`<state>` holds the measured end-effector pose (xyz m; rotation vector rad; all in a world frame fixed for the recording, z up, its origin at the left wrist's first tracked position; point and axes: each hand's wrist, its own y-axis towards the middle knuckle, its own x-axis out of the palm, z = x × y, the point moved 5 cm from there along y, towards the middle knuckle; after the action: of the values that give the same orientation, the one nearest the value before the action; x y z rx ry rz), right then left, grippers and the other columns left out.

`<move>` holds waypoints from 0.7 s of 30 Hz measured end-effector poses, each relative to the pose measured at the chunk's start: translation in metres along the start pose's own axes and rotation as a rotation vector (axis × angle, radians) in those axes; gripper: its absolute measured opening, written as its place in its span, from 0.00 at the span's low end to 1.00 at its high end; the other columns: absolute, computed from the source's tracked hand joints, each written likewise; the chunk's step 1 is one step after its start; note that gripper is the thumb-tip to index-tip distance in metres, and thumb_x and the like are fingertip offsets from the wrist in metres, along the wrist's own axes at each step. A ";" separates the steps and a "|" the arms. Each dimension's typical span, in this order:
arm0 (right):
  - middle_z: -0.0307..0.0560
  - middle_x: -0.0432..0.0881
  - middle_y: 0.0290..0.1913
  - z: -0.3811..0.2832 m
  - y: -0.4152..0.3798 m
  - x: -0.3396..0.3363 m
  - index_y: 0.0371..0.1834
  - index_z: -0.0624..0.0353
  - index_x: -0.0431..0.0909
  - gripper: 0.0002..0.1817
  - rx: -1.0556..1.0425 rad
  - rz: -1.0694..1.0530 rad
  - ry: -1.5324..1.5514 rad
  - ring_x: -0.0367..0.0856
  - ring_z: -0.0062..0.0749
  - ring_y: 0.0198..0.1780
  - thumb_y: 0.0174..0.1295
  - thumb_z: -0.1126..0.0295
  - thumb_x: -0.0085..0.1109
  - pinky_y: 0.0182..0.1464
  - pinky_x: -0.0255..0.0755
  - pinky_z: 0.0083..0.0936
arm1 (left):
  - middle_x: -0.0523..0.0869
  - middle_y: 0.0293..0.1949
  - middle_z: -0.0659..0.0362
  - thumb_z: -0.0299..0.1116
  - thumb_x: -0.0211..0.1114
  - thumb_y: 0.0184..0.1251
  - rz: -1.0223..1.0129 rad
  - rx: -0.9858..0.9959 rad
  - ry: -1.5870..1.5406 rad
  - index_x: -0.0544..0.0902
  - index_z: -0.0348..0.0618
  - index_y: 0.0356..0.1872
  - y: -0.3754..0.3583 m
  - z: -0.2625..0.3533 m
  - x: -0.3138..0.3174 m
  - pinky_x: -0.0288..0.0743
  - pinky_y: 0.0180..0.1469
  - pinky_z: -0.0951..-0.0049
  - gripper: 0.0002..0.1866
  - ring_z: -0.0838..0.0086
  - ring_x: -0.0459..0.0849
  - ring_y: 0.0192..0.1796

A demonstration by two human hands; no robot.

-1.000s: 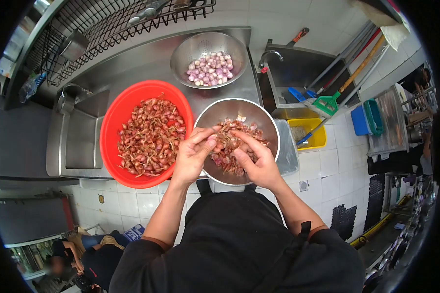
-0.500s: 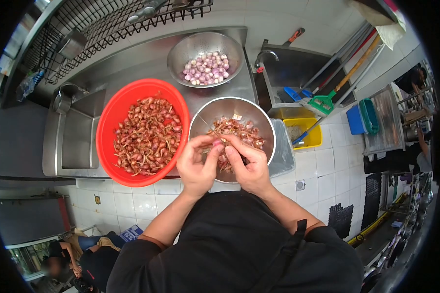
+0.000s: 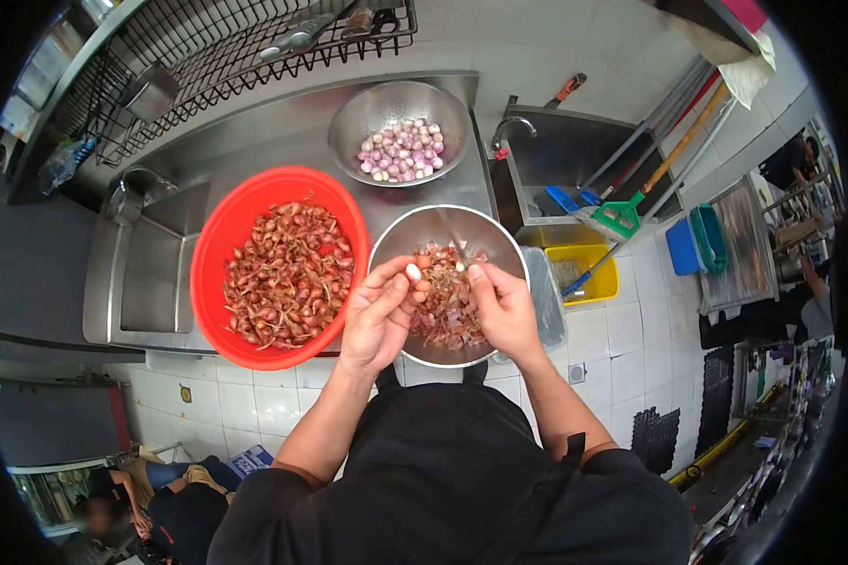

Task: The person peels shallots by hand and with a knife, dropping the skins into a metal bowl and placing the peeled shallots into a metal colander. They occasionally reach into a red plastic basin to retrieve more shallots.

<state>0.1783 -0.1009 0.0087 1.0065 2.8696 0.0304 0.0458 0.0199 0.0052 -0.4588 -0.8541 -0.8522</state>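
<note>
Between the fingertips of my left hand is a small peeled shallot, pale and shiny. My right hand grips a thin knife, its blade pointing up and left. Both hands are over the near part of a steel bowl that holds reddish skins. To the left, a red basin is filled with unpeeled shallots. Behind the bowl, a steel colander contains peeled white and purple shallots.
A sink lies at the left under a wire rack. On the right are a second sink, a yellow tub, a green dustpan and a blue bin. A person is at the lower left.
My hands have moved apart, and the shallot in my left hand now shows pale instead of pink. The knife blade points more upright. The whole view has shifted slightly.
</note>
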 end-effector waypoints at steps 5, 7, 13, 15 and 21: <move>0.35 0.78 0.32 -0.014 -0.006 0.011 0.62 0.69 0.74 0.18 -0.069 -0.018 -0.089 0.74 0.12 0.34 0.74 0.70 0.52 0.38 0.71 0.15 | 0.84 0.50 0.53 0.26 0.59 0.75 -0.009 -0.039 0.009 0.78 0.35 0.58 0.001 -0.001 -0.011 0.80 0.49 0.77 0.14 0.73 0.84 0.46; 0.36 0.79 0.34 -0.021 -0.015 0.016 0.65 0.69 0.71 0.20 0.043 -0.027 0.133 0.75 0.12 0.36 0.73 0.72 0.53 0.39 0.71 0.15 | 0.84 0.50 0.53 0.26 0.59 0.74 0.007 -0.016 0.013 0.78 0.35 0.57 0.001 0.000 -0.009 0.79 0.49 0.76 0.14 0.74 0.83 0.47; 0.53 0.85 0.52 -0.046 -0.016 0.033 0.69 0.67 0.69 0.24 -0.352 -0.089 -0.009 0.84 0.29 0.50 0.70 0.76 0.55 0.52 0.76 0.25 | 0.85 0.49 0.54 0.25 0.60 0.74 0.034 0.122 0.145 0.79 0.35 0.54 0.001 0.001 0.000 0.78 0.51 0.73 0.12 0.74 0.84 0.47; 0.58 0.83 0.58 -0.053 -0.017 0.034 0.67 0.67 0.72 0.23 -0.320 -0.076 -0.023 0.83 0.35 0.57 0.69 0.77 0.55 0.59 0.74 0.28 | 0.86 0.49 0.54 0.25 0.60 0.73 0.036 0.161 0.211 0.79 0.34 0.54 -0.001 0.001 0.005 0.78 0.52 0.72 0.11 0.74 0.84 0.47; 0.56 0.83 0.58 -0.049 -0.014 0.035 0.63 0.69 0.76 0.19 -0.284 -0.063 -0.014 0.83 0.33 0.56 0.70 0.76 0.55 0.61 0.72 0.24 | 0.86 0.48 0.51 0.21 0.61 0.72 0.080 0.307 0.281 0.78 0.31 0.52 -0.006 0.003 0.006 0.80 0.54 0.72 0.11 0.72 0.85 0.49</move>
<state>0.1370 -0.0895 0.0539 0.8569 2.7763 0.4105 0.0421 0.0155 0.0120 -0.0993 -0.6859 -0.6780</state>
